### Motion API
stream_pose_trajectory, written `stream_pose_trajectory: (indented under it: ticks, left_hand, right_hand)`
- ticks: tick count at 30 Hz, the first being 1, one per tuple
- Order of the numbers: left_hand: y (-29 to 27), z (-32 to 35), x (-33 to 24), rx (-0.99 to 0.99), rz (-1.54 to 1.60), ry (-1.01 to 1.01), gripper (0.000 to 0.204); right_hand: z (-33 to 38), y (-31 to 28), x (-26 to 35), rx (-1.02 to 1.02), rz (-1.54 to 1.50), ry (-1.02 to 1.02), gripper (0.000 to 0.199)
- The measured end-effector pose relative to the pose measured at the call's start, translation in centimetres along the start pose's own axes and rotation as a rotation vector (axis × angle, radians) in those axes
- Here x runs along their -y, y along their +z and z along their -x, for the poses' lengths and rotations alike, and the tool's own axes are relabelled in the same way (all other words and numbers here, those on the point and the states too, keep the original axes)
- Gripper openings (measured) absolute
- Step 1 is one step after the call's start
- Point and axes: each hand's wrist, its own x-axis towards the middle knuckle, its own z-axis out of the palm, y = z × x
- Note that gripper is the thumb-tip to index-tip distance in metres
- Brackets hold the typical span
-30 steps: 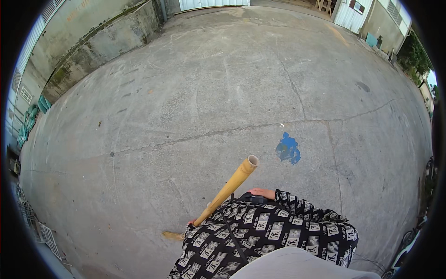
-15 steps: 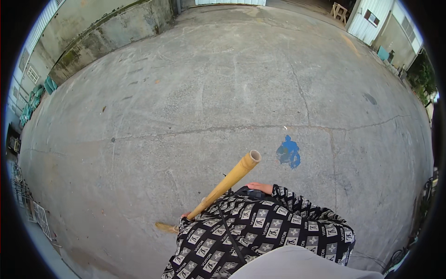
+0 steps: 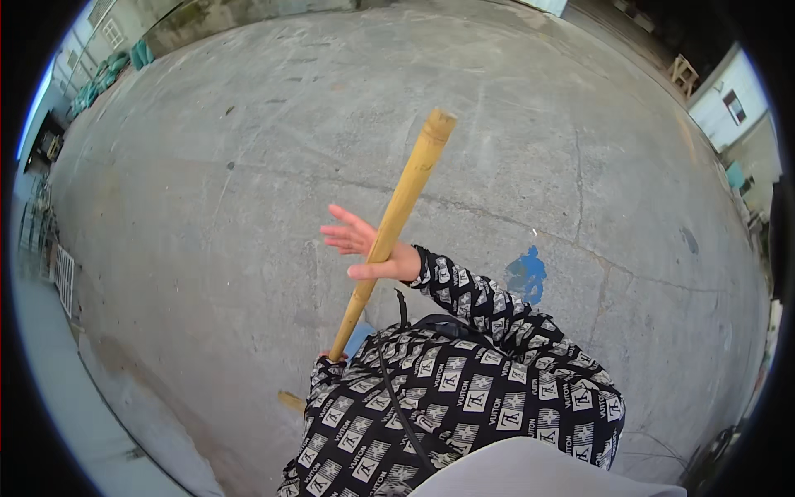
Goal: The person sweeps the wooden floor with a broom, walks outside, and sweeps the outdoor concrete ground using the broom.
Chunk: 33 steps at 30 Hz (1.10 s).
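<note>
A yellow bamboo pole [image 3: 407,189] slants up and away from my left side, its cut upper end raised. My left hand [image 3: 338,357] holds it low, at the cuff of a black-and-white patterned sleeve; most of its fingers are hidden. My right hand [image 3: 377,253] reaches across to the middle of the pole, open, with fingers stretched out behind it and the thumb across its near side. Whether the palm touches the pole I cannot tell. Below my left sleeve the pole's lower end [image 3: 290,401] shows near the ground.
Cracked grey concrete [image 3: 273,190] spreads all round me. A blue paint patch [image 3: 527,273] marks it at the right. Green sacks [image 3: 103,79] lie by the far left wall, a white metal rack [image 3: 65,280] stands left, and a wooden stand [image 3: 683,74] is far right.
My right hand has left my waist and come forward and left to the pole, fingers spread. The pole's upper end has swung up and away from me. The view has turned somewhat.
</note>
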Motion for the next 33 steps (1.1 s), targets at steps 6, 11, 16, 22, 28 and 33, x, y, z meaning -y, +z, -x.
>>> stream_pose_trajectory:
  ticks: [6,11,16,22,28,33]
  left_hand:
    - [9.6,4.0,-8.6,-0.011,-0.006,-0.016,0.026]
    - [10.4,4.5,-8.5,-0.052,0.002,-0.019,0.027]
    - [9.4,4.8,-9.0,-0.118,-0.065,0.019,0.028]
    - [7.4,3.1,-6.7,-0.643,-0.088,0.331,0.034]
    - [1.6,-1.5,-4.5,-0.741,-0.181,0.27,0.038]
    - [-0.9,-6.0,-5.7,-0.936,0.174,0.476,0.009]
  right_hand:
    - [3.0,-2.2,6.6,0.351,-0.344,-0.011,0.063]
    - [3.0,0.1,5.8,0.386,-0.426,0.1,0.039]
    - [2.5,1.9,5.9,0.428,-0.334,0.137,0.029]
    - [1.0,4.4,9.6,0.441,-0.189,-0.054,0.041]
    - [2.8,10.2,6.7,0.518,-0.065,-0.181,0.044]
    - [5.4,12.5,5.2,0.938,0.339,-0.426,0.045]
